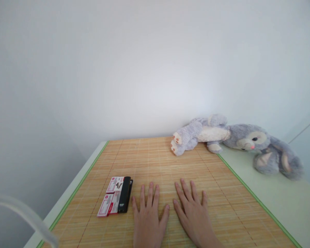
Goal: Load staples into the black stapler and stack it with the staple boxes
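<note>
My left hand (149,218) lies flat on the bamboo mat (155,162), fingers spread and nothing in it. To its right, my right hand (193,213) also rests palm down on the mat with its fingers apart. Just left of my left hand is a black stapler (124,194), lying lengthwise away from me. Beside the stapler, on its left, are small white and red boxes (115,185), (105,205) with printed labels. The two hands do not touch each other or these items.
A grey plush rabbit (213,133) lies on its side at the back right, against the white wall (155,69), its head beyond the mat's green edge (258,199). A pale curved cable or tube (26,213) crosses the lower left corner.
</note>
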A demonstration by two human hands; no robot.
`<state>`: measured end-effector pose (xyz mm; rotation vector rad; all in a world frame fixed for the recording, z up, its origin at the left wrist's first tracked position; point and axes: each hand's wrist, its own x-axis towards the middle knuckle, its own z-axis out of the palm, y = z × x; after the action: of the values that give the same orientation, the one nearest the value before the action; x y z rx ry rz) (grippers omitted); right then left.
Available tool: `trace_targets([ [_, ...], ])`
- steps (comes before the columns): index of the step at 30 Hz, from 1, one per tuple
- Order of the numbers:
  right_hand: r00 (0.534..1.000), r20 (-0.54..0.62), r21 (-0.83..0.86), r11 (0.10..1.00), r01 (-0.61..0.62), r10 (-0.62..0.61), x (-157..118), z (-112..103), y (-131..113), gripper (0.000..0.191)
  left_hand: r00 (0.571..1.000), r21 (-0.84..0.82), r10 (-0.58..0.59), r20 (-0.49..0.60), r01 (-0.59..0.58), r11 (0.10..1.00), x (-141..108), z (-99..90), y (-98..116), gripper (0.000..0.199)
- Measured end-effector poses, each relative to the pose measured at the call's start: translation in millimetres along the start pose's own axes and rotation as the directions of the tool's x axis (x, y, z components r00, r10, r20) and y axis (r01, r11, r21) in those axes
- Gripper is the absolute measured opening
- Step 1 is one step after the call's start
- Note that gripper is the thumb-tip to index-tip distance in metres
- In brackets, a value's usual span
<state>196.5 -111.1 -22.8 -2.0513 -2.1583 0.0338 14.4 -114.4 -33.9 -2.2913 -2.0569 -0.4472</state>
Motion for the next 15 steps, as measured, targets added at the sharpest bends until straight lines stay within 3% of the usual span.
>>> trace_targets([
  [15, 1.0, -0.004, -0.008, 1.0, 0.016, -0.016, -2.4, 2.1, 2.7, 0.059, 1.0, -0.052, -0.003, 0.001, 0.003, 0.999, -0.8, 0.0, -2.6, 0.064],
])
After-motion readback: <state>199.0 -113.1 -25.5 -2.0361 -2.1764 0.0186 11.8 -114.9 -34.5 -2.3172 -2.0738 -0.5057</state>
